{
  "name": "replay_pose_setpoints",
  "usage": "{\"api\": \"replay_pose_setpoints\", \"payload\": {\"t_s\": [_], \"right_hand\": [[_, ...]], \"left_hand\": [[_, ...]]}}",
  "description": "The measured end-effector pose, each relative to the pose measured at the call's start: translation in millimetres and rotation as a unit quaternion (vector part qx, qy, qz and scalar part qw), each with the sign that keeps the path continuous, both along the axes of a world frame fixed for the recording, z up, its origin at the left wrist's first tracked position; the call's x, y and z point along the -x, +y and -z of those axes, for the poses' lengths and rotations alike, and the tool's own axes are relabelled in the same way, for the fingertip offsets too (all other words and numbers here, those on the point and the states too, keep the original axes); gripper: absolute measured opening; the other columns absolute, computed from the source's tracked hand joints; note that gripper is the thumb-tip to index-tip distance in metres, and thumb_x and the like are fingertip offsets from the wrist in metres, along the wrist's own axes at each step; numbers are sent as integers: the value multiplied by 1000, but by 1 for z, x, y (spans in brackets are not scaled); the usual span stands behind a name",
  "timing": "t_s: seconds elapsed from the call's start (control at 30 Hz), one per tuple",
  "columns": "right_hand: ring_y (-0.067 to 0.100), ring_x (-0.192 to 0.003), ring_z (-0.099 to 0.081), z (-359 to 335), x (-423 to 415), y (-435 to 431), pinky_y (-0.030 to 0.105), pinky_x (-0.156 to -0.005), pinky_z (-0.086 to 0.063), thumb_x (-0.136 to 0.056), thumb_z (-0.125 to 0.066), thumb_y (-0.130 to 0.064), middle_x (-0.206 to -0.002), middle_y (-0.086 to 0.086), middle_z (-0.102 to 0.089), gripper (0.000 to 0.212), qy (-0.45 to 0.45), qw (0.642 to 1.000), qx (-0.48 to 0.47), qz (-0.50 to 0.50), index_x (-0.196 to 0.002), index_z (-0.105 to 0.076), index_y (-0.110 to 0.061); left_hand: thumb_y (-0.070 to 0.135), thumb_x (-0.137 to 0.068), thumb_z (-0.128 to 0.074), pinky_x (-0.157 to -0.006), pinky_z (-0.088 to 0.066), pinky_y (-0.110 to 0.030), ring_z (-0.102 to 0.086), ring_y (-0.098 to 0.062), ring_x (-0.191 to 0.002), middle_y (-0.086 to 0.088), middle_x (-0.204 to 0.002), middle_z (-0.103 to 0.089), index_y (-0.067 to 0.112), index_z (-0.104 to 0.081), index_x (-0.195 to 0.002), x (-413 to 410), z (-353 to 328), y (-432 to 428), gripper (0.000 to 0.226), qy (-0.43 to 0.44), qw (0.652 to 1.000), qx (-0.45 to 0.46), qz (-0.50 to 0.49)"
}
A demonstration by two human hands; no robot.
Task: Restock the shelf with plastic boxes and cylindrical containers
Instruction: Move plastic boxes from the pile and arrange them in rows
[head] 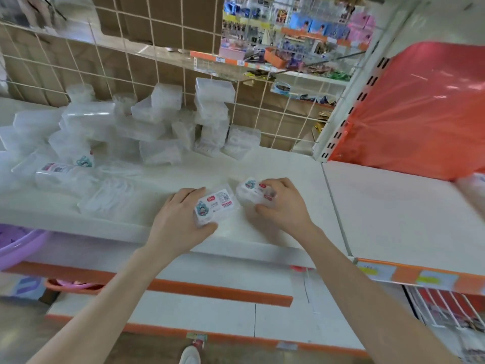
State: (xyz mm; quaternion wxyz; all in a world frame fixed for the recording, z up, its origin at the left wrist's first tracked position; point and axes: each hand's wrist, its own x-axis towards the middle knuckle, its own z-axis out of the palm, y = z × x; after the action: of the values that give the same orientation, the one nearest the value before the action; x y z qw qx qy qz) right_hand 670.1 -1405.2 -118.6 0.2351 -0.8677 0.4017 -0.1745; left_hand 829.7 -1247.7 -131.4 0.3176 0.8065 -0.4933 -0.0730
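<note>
On the white shelf [288, 169], near its front edge, my left hand [178, 219] grips a clear plastic box [216, 206] with a cartoon label on top. Right beside it, my right hand [283, 206] holds a second labelled clear box [250, 191], fingers curled over its far side. Both boxes sit low on the shelf surface. Behind them, to the left, lies a loose pile of clear plastic boxes [147, 127], some stacked against the wire grid. A few cylindrical containers [80, 91] stand at the back of the pile.
A wire grid [118, 48] with cardboard behind it backs the shelf. A red plastic bag [420, 109] fills the right bay. A purple basin [18, 245] sticks out at the lower left. Lower white shelves with orange edging [223, 290] lie below my arms.
</note>
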Motion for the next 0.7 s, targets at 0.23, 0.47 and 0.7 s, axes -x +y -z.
{"api": "replay_pose_setpoints", "payload": {"t_s": [0.23,0.47,0.7], "right_hand": [[21,-108,-52,-19,123,11,16,-84,-33,-69,-72,-15,-118,7,-51,53,-36,996,-3,87,-120,-58,-14],[17,-110,-50,-19,247,33,11,-77,-29,-71,-70,-18,-120,4,-51,50,-43,985,-11,168,-119,-59,-16],[19,-108,-51,-13,340,55,15,-74,-28,-69,-73,-24,-115,5,-53,52,-51,980,-3,195,-118,-60,-13]], "left_hand": [[26,-68,-76,-93,-35,-27,-45,-22,-118,-2,-127,-51,13,-49,-132,104,-9,-18,71,0,997,15,78],[30,-71,-75,-95,-29,-21,-44,-20,-119,-1,-130,-50,13,-48,-132,206,-15,-19,69,-11,992,1,127],[38,-67,-73,-93,-33,-24,-47,-21,-118,1,-125,-54,20,-53,-127,299,-14,-17,65,5,985,1,173]]}}
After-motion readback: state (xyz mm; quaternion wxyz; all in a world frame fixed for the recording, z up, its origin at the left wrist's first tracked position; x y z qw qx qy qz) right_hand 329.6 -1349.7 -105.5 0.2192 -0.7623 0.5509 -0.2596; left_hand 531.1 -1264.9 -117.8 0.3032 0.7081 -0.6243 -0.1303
